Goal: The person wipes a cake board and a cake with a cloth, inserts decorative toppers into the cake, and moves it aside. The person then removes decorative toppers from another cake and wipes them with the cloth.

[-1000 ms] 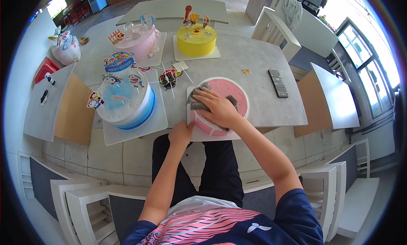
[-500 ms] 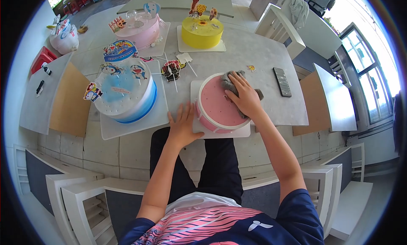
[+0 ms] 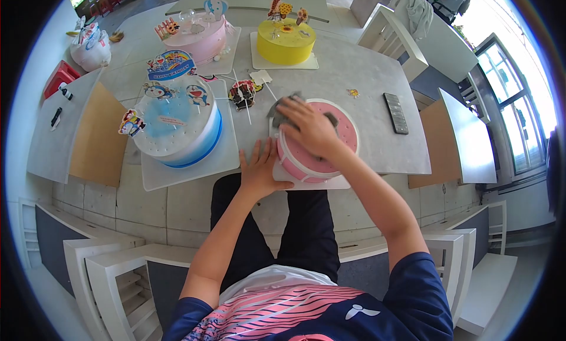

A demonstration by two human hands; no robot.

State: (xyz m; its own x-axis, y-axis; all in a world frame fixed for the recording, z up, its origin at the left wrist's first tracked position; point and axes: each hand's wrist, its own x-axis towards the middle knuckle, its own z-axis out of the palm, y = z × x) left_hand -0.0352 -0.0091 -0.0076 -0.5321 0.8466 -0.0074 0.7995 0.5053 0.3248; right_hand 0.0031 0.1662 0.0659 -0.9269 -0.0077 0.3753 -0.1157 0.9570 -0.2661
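A round pink cake (image 3: pixel 336 129) with a white rim stands on a white board (image 3: pixel 330 185) at the table's near edge. Its top is flat, with small dark holes. My right hand (image 3: pixel 309 126) presses a grey cloth (image 3: pixel 330 118) onto the far left part of the top. The cloth bunches out around the fingers and is partly blurred, and the palm hides some of it. On the near left side, my left hand (image 3: pixel 259 171) rests with fingers spread, its thumb over the board's edge and its fingers beside the cake's wall.
Left stands a blue and white cake (image 3: pixel 206 132) with cartoon toppers. Behind are a pale pink cake (image 3: pixel 203 46) and a yellow cake (image 3: pixel 286 46). Loose toppers on sticks (image 3: pixel 243 94) lie mid-table. A phone-like dark object (image 3: pixel 395 113) and a small yellow piece (image 3: pixel 354 93) lie right.
My right hand has swept the grey cloth leftward across the pink top, from its right side to its far left rim. My left hand has shifted slightly right, staying by the cake.
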